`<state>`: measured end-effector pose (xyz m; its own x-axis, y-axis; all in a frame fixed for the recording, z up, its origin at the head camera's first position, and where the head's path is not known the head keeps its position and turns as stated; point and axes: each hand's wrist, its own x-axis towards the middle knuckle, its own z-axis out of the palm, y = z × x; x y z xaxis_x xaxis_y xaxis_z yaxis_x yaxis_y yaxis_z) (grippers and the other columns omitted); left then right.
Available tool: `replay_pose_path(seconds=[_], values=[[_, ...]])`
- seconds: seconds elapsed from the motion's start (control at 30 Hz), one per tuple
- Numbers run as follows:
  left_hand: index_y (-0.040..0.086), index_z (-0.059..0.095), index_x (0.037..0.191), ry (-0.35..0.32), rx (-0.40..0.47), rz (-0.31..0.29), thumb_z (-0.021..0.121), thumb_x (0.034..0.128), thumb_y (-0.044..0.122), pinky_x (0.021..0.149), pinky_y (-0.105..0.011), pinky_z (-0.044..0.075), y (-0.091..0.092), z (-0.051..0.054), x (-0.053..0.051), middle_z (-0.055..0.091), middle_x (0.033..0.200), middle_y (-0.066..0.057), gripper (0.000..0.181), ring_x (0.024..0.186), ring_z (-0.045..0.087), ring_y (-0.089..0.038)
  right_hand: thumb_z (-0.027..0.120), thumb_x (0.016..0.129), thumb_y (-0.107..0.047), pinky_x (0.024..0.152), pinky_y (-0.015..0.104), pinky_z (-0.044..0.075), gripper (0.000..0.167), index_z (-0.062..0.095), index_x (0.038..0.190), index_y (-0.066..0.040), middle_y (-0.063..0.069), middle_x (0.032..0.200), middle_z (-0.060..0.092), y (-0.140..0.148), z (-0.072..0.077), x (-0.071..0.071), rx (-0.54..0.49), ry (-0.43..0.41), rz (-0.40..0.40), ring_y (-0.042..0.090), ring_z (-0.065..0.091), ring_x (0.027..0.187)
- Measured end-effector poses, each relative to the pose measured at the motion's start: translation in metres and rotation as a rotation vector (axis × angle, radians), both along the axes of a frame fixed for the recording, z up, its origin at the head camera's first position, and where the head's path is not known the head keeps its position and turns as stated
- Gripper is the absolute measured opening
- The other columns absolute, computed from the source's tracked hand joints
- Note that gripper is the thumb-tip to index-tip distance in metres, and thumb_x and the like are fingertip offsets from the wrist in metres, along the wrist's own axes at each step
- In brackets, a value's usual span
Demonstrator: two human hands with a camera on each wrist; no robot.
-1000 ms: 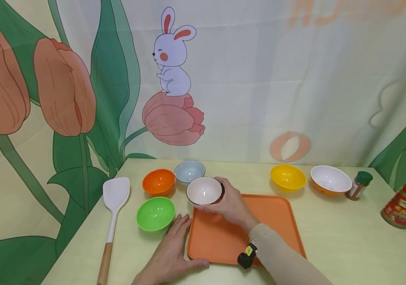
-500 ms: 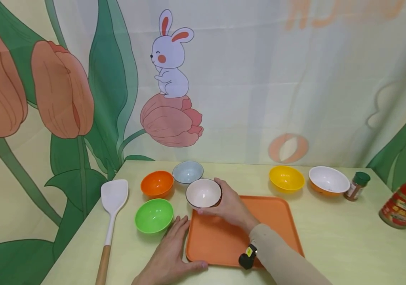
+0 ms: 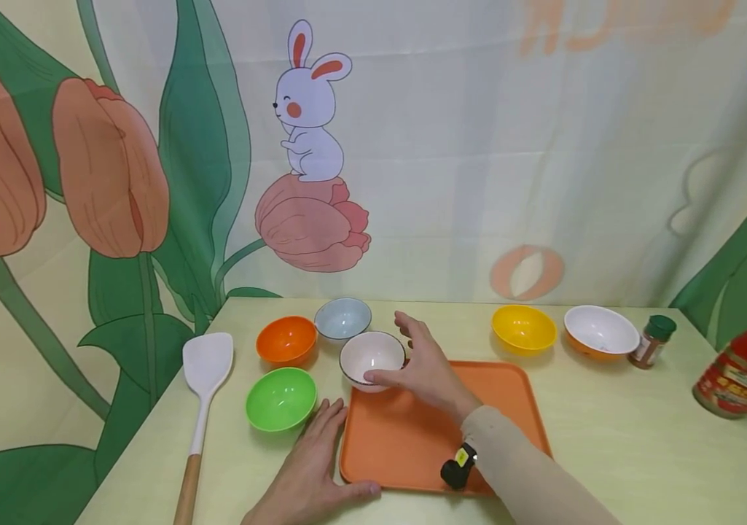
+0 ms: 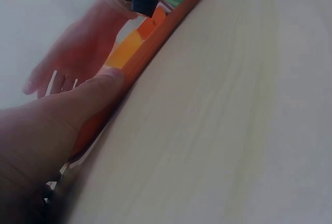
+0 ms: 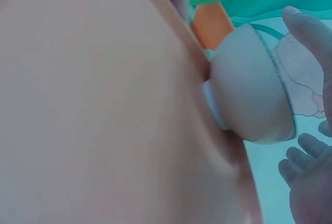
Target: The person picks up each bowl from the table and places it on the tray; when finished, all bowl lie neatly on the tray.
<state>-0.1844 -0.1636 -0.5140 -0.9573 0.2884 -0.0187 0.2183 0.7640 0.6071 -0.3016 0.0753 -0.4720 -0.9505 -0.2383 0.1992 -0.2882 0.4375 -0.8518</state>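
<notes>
A white bowl with a dark rim (image 3: 373,359) stands upright on the back left corner of the orange tray (image 3: 439,437). My right hand (image 3: 431,370) is spread around its right side, thumb over the near rim. In the right wrist view the fingers stand apart from the bowl (image 5: 249,86). My left hand (image 3: 310,463) lies at the tray's front left corner, fingers straight along the left side and thumb at the front edge. In the left wrist view that thumb (image 4: 98,92) touches the tray's edge (image 4: 150,42).
Left of the tray are a green bowl (image 3: 280,399), an orange bowl (image 3: 286,341), a grey-blue bowl (image 3: 343,319) and a white spatula (image 3: 208,364). Back right hold a yellow bowl (image 3: 523,329), a white-lined orange bowl (image 3: 600,332), a spice jar (image 3: 652,343) and a red sauce bottle (image 3: 743,372).
My right hand has let go of the white bowl; its fingers have spread and drawn slightly away. The bowl stays at the tray's corner. My left hand keeps its place by the tray.
</notes>
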Motion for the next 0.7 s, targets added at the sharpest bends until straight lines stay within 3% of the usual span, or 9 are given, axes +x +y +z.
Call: replay_pose_path(seconds=[0.3, 0.7], values=[[0.005, 0.035, 0.173, 0.031, 0.01, -0.01, 0.082, 0.0761, 0.088, 0.136, -0.065, 0.026, 0.0, -0.001, 0.002, 0.028, 0.183, -0.012, 0.136, 0.172, 0.017, -0.039, 0.1, 0.081, -0.05, 0.131, 0.061, 0.041, 0.124, 0.027, 0.177, -0.023, 0.003, 0.178, 0.037, 0.019, 0.027, -0.002, -0.043, 0.008, -0.034, 0.036, 0.04, 0.161], [0.001, 0.037, 0.172, 0.088, 0.017, -0.029, 0.084, 0.0768, 0.085, 0.136, -0.064, 0.028, -0.002, -0.004, 0.002, 0.031, 0.182, -0.015, 0.135, 0.171, 0.02, -0.039, 0.098, 0.085, -0.048, 0.135, 0.056, 0.035, 0.122, 0.023, 0.178, -0.023, 0.004, 0.18, 0.034, 0.067, 0.057, -0.01, -0.093, 0.103, -0.103, 0.032, 0.036, 0.164]])
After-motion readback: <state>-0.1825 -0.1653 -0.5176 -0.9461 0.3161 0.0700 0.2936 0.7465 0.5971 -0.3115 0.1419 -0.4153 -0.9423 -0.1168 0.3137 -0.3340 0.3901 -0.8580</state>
